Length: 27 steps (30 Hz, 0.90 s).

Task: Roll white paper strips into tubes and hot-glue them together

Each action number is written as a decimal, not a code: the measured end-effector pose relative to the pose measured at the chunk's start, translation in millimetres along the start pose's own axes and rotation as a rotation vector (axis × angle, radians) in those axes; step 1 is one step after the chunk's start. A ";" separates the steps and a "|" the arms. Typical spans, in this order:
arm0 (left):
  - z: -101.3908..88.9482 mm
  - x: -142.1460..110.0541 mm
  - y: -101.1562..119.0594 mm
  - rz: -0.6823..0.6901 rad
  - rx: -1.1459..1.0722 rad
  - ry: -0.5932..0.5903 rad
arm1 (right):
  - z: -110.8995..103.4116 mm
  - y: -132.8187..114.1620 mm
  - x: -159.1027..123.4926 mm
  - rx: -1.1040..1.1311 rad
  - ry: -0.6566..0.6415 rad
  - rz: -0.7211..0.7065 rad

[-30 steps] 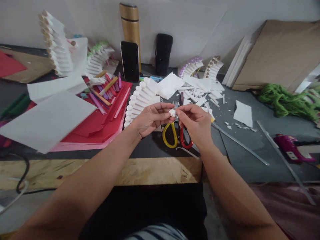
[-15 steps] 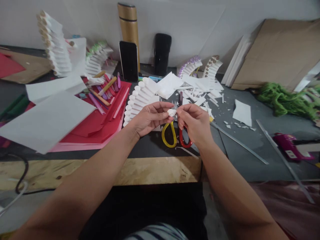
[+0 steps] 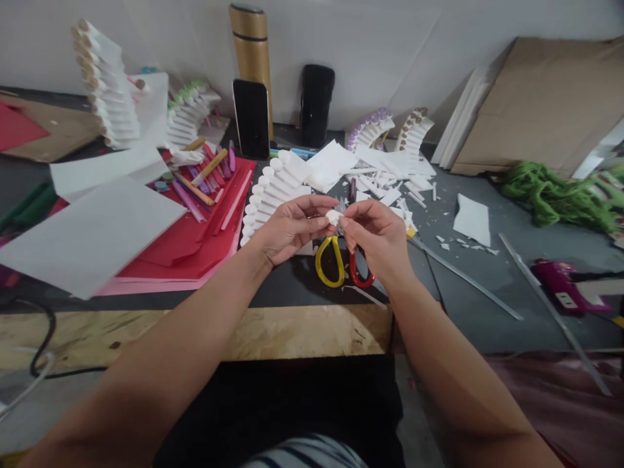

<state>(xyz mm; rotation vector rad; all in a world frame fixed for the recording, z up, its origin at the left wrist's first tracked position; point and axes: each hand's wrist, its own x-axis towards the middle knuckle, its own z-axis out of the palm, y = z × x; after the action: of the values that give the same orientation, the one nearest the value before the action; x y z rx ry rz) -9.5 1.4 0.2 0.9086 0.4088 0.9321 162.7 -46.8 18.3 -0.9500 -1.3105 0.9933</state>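
Between my two hands is a small white piece (image 3: 333, 217), seemingly rolled or folded paper. My left hand (image 3: 292, 227) pinches it from the left with thumb and fingers. From the right, my right hand (image 3: 377, 237) has its thumb and index fingertip closed on the piece's edge. Scissors with one yellow and one red handle (image 3: 330, 263) lie on the table just beneath my hands, their blades partly hidden. A curved row of white paper rolls (image 3: 263, 195) stands just beyond my left hand.
Red paper sheets (image 3: 170, 250) and white sheets (image 3: 92, 234) lie at left with several coloured rolls. White scraps (image 3: 377, 185) are scattered behind my right hand. A phone (image 3: 251, 120) leans on a gold bottle (image 3: 249, 39). Green yarn (image 3: 556, 198) and a magenta tool (image 3: 565, 286) lie right.
My right thumb and fingers have shifted slightly left, closer over the white piece, which has turned a little. The things on the table have stayed put.
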 end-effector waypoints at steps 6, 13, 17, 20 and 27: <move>2.4 1.0 -2.3 0.057 0.059 0.061 | 2.8 -0.3 -2.3 -0.251 0.064 -0.111; 5.5 0.5 -2.9 0.088 0.100 0.097 | 0.6 -0.5 -7.3 -0.654 0.088 -0.422; 6.2 1.4 -4.0 0.145 0.149 0.115 | 2.2 1.3 -6.3 -0.541 0.129 -0.291; 4.3 3.0 -5.8 0.202 0.185 0.112 | 3.7 2.8 -4.9 -0.354 0.101 -0.134; 2.8 4.2 -8.0 0.272 0.266 0.115 | 0.5 9.3 -3.9 -0.326 0.073 -0.192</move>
<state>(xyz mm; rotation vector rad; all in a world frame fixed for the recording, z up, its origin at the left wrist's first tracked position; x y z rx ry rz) -1.2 1.3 -4.4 1.1763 0.5250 1.2020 161.8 -47.6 8.2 -1.0707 -1.4982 0.6016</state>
